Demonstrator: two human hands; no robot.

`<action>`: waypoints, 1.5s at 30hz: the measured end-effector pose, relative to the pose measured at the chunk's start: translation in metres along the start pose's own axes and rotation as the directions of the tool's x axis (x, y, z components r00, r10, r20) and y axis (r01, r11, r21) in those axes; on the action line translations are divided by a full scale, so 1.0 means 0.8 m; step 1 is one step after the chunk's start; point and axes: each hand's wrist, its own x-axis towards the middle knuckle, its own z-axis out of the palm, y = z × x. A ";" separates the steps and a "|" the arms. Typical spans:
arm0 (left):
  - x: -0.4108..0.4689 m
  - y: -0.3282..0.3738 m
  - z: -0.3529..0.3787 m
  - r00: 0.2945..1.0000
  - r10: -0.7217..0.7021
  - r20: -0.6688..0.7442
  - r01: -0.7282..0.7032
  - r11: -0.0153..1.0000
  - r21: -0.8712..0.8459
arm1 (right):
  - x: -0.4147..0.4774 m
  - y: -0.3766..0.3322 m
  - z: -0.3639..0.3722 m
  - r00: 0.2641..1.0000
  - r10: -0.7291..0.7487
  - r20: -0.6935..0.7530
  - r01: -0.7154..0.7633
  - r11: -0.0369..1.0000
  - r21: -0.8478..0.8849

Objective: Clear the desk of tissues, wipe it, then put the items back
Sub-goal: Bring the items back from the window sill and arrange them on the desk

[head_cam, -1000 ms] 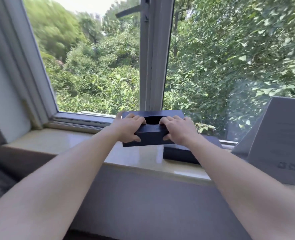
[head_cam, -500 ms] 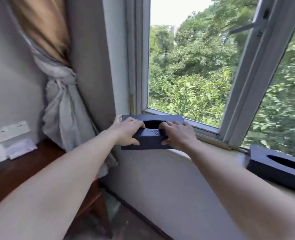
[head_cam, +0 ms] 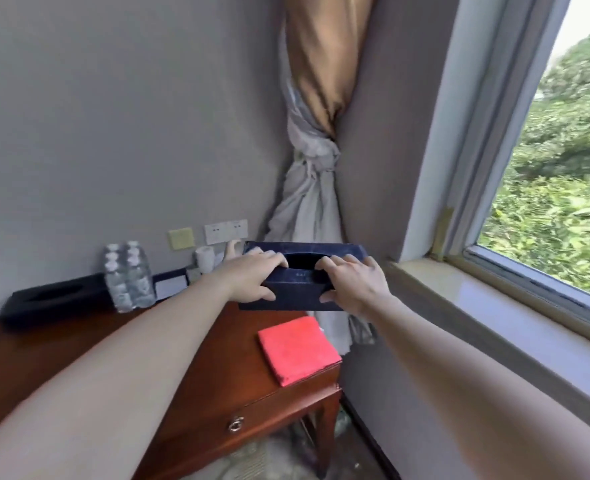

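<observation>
Both my hands are on one dark blue tissue box, and I hold it level in the air over the far right corner of the wooden counter, clear of the wood. My left hand grips the left half, fingers curled over the top edge beside the oval slot and thumb pressed on the front face. My right hand grips the right half the same way, so the slot shows dark between my knuckles. I cannot see any tissue in the slot. Just below the box a folded red cloth lies flat on the counter, close to its right edge. A second dark tissue box sits well apart at the back left, against the grey wall. Two clear water bottles stand upright side by side just right of that box, and a white card leans behind them. Near my left wrist stands a small white thing, too blurred to name. White wall sockets and a yellowish plate are set in the wall above. A knotted curtain hangs in the corner behind the box I hold. The pale window sill runs along my right, with green trees beyond the glass. A ring pull hangs on the counter's drawer front.
</observation>
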 end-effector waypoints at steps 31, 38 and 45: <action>-0.212 -0.351 0.088 0.668 -0.736 0.108 0.737 0.674 0.042 | 0.310 -0.416 0.118 0.711 -0.702 -0.043 0.687 0.680 0.256; -0.254 -0.464 0.125 0.688 -0.715 0.124 0.710 0.699 0.092 | 0.345 -0.530 0.149 0.724 -0.690 -0.012 0.663 0.691 0.288; -0.271 -0.596 0.155 0.755 -0.641 0.135 0.626 0.767 0.139 | 0.399 -0.628 0.170 0.784 -0.619 0.046 0.579 0.756 0.305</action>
